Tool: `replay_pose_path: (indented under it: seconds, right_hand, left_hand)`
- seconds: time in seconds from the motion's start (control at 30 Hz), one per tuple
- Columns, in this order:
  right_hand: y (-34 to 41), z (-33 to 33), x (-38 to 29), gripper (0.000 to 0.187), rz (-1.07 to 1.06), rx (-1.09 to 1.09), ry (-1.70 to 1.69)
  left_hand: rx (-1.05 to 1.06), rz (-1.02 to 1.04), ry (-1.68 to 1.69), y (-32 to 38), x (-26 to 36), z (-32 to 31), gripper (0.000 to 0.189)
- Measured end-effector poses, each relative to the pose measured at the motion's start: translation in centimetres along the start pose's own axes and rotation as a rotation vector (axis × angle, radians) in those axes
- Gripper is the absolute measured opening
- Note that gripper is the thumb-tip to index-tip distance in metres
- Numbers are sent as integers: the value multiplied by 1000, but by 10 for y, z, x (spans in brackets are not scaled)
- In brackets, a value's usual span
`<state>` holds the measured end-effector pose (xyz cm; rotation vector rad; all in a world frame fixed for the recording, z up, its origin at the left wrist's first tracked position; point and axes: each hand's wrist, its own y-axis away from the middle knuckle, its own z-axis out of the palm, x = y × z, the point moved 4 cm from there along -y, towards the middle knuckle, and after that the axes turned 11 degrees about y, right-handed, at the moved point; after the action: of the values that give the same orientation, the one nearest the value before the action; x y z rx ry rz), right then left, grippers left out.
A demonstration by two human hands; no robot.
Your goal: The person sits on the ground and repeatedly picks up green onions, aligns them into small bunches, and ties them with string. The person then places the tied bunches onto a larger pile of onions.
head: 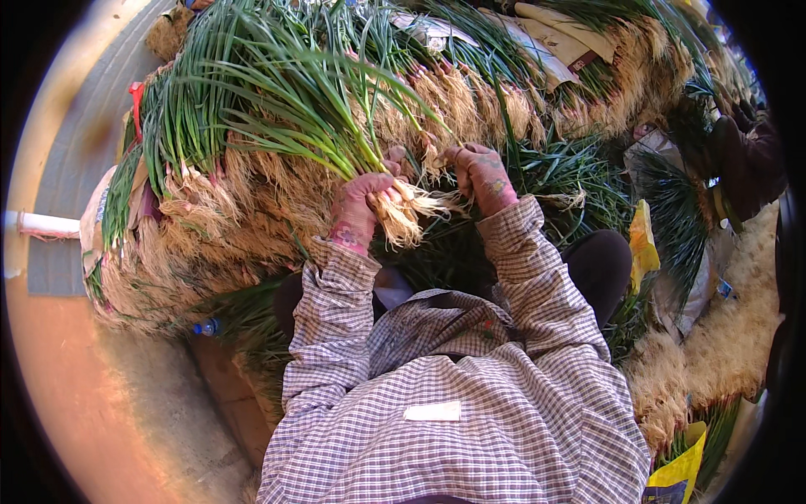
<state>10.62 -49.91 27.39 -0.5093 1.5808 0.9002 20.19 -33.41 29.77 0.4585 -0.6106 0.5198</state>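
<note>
My left hand, in a pink patterned glove, is closed around a bunch of green onions. The green leaves fan out to the upper left and the pale roots hang to the lower right of the fist. Just right of it, my right hand, gloved alike, has its fingertips pinched on a thin green leaf end near the bunch. Beyond both hands lies a long heap of green onions with pinkish stem bases and tan roots.
Loose green leaves lie right of my right hand. A blue-capped bottle stands out at the left. Yellow bags and more root piles are at the right, near another person's dark sleeve. A white pole is far left.
</note>
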Motion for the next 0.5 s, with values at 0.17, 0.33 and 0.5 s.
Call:
replay_pose_path:
  seconds: [0.17, 0.33, 0.5]
  right_hand:
    - [19, 20, -23, 21, -550, 44, 1250]
    - [25, 44, -9, 22, -495, -155, 1346]
    - [-4, -12, 47, 31, -158, -224, 1403]
  left_hand:
    - [70, 11, -328, 5, -26, -9, 22]
    - [152, 77, -179, 9, -33, -7, 13]
    - [-34, 239, 21, 10, -18, 21, 15]
